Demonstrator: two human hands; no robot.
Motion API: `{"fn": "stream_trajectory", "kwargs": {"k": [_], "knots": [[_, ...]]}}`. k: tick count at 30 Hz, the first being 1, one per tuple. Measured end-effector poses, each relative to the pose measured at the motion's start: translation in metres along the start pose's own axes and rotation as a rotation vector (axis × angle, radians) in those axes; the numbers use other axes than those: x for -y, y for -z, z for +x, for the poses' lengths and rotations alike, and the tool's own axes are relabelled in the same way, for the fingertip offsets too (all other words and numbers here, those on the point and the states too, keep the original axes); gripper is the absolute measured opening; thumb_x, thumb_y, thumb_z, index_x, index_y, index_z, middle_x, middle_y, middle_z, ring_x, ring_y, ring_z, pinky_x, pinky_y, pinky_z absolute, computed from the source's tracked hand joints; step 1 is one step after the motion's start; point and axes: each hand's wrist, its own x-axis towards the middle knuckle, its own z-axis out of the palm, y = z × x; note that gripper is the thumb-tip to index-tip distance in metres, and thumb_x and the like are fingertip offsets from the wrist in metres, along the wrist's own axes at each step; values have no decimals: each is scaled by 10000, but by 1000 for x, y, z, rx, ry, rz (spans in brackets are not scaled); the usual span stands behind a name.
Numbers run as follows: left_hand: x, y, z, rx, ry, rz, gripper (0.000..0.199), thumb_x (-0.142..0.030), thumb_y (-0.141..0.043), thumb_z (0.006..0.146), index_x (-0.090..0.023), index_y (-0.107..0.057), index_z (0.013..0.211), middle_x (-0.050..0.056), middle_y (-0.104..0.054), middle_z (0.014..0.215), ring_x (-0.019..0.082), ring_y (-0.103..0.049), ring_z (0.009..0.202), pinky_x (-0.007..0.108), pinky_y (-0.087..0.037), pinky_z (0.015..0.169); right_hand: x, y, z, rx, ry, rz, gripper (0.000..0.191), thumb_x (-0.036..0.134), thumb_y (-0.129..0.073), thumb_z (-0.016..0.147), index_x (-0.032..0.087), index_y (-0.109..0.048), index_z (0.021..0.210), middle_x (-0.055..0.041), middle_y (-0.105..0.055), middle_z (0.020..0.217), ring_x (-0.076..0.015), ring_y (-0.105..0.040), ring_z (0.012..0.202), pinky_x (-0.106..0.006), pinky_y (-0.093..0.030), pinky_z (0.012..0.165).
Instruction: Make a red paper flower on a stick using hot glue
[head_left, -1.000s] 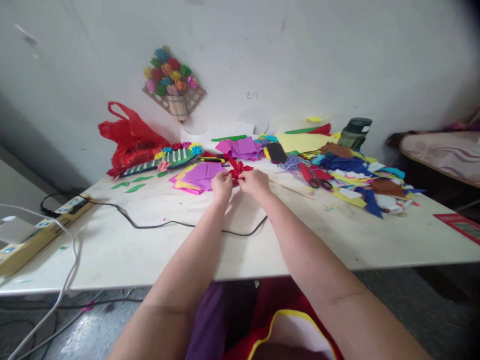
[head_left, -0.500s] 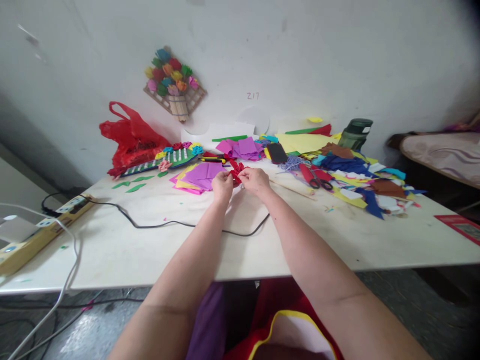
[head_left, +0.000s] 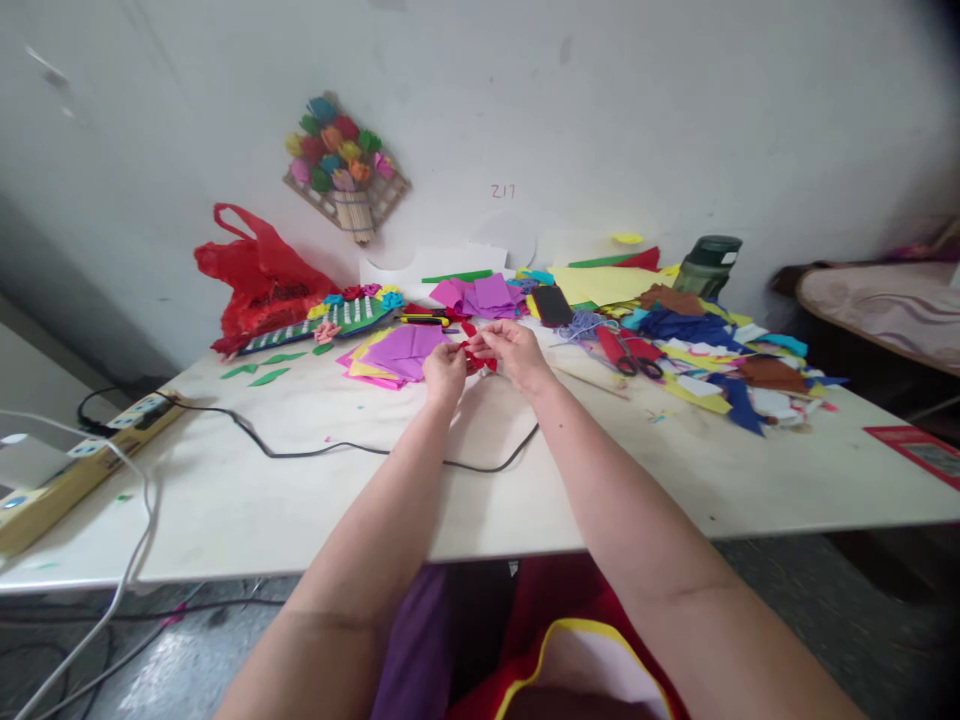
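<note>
Both hands meet above the middle of the white table around a piece of folded red paper (head_left: 482, 363). My left hand (head_left: 445, 372) pinches the red paper from its left side, with the fingers curled. On the other side, my right hand (head_left: 513, 352) has thumb and fingertips closed on the red paper too. A stack of purple, yellow and pink sheets (head_left: 405, 352) lies just left of my left hand. The paper's exact shape is partly hidden by the fingers.
Scissors (head_left: 637, 362) and coloured scraps (head_left: 772, 375) lie right, near a phone (head_left: 553, 306) and a green bottle (head_left: 709, 266). A red bag (head_left: 262, 270) and green board with paper flowers (head_left: 352, 318) stand left. A black cable (head_left: 330, 449) crosses the table.
My right hand has shifted slightly up and right, its fingers more extended, and the red paper shows a different shape. My left hand has stayed nearly in place.
</note>
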Motion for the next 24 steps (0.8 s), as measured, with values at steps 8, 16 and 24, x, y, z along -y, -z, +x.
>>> {"fn": "stream_trajectory", "kwargs": {"k": [8, 16, 24], "knots": [[-6, 1, -3, 24, 67, -59, 80, -89, -624, 803, -149, -581, 771, 15, -659, 581, 198, -721, 646, 387, -605, 761, -1, 26, 19, -471, 410, -335, 90, 274, -531, 872, 228, -606, 852, -74, -731, 1026, -216, -620, 1204, -411, -461, 1055], [-9, 4, -7, 98, 73, -181, 148, -133, -700, 744, -151, -553, 748, 7, -669, 606, 159, -682, 585, 388, -594, 762, 7, 38, 13, -649, 364, -729, 223, 181, -440, 820, 208, -646, 902, -99, -724, 975, -258, -650, 1028, -444, -451, 996], [-2, 13, 3, 165, 57, -300, 210, -193, -765, 653, -155, -573, 726, -12, -651, 619, 114, -624, 571, 335, -567, 752, 11, 24, 4, -404, 34, -750, 205, 216, -459, 773, 210, -620, 647, -38, -652, 684, -213, -626, 784, -316, -477, 759]]}}
